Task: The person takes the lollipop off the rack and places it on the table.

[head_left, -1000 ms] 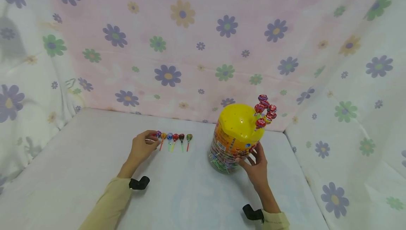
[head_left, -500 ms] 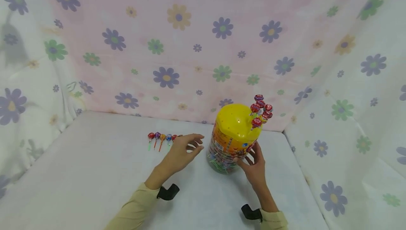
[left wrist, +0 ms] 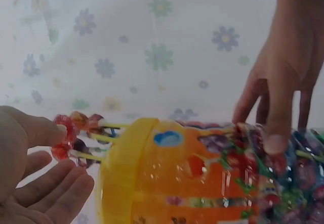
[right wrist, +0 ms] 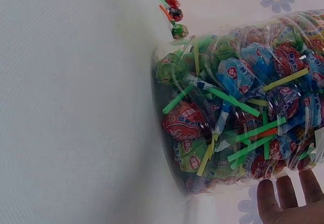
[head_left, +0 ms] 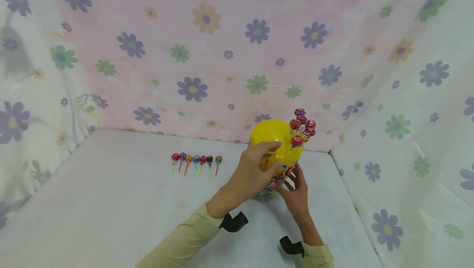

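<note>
1. The white table (head_left: 118, 202) is spreading wide on the left and toward the person, its back edge running along the flowered cloth (head_left: 159, 54); on the right, its edge is slanting past the forearm, leaving a narrower strip of room.
2. The candy jar (left wrist: 172, 183) is standing right of the middle, near that back edge, and a row of seven lollipops (head_left: 196, 159) is lying apart from it, to its left.
3. The right hand (head_left: 294, 196) is gripping the jar's right side, thumb and fingers bending round it.
4. The left hand (head_left: 249, 173) is reaching before the jar, thumb and fingers spread, visibly holding nothing; I can't tell whether it is touching anything.
5. From the head view, that hand is hiding part of the yellow lid (head_left: 270, 130) and much of the label; in the left wrist view it is overlapping the lollipop cluster (head_left: 295, 124) rising from the lid, while the jar's base is running out of sight.
6. Only the right wrist view is plainly showing wrapped candies (right wrist: 183, 120) through the lower wall, with the lid falling outside.
</note>
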Demonstrator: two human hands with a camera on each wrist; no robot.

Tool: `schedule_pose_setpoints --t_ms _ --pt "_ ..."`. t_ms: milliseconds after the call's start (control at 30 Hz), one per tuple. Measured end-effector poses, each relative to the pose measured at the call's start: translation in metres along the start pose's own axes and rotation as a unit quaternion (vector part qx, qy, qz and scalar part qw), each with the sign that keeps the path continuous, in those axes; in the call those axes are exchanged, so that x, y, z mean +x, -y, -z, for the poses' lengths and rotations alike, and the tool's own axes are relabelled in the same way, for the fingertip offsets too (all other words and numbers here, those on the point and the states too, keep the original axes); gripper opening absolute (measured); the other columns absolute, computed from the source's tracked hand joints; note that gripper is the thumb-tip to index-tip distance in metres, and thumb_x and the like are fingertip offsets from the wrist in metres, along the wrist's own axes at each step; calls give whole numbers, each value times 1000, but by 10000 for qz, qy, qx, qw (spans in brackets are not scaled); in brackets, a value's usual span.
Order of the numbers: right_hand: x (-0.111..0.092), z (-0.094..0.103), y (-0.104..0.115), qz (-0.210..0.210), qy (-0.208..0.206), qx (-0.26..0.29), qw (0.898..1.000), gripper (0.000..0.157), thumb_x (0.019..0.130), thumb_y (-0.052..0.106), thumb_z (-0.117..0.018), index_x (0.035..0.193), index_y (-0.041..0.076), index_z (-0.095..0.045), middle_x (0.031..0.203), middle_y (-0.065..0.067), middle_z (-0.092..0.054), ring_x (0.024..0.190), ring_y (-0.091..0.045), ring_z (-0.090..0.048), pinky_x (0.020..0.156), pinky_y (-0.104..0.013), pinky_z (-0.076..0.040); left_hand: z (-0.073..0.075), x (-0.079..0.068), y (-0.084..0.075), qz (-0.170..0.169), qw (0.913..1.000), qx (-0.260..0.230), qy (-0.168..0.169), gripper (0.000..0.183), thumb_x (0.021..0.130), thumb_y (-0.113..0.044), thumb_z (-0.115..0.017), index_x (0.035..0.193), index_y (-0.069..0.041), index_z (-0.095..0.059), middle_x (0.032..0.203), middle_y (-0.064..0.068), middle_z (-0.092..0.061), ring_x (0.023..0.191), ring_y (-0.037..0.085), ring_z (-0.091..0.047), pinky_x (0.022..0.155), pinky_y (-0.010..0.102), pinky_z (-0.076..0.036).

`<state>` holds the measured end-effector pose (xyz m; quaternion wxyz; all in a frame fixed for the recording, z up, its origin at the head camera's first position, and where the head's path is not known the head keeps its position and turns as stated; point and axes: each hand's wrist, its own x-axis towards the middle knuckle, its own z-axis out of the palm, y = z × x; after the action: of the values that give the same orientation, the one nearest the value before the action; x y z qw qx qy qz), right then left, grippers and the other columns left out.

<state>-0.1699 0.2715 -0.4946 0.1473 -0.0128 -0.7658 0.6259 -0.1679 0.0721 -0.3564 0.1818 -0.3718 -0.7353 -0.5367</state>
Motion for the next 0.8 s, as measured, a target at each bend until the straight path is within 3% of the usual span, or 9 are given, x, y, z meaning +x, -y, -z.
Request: schedule_pose_setpoints --t_ms 267,800 --pt "3 -1 0 -102 22 21 9999 95 88 13 -81 163 21 -23 160 -10 -36 142 -32 -44 115 -47 -41 -11 19 -2 273 9986 -446 -54 47 91 3 -73 135 6 -57 133 20 -64 123 29 -65 99 29 -55" --pt "1 1 -5 -20 39 121 9999 95 86 8 -82 162 22 -26 158 -7 -39 142 -30 -43 115 -45 -42 -26 30 3 316 9950 -944 2 40 94 0 -70 133 3 -61 117 16 -72 105 25 -71 92 21 -57"
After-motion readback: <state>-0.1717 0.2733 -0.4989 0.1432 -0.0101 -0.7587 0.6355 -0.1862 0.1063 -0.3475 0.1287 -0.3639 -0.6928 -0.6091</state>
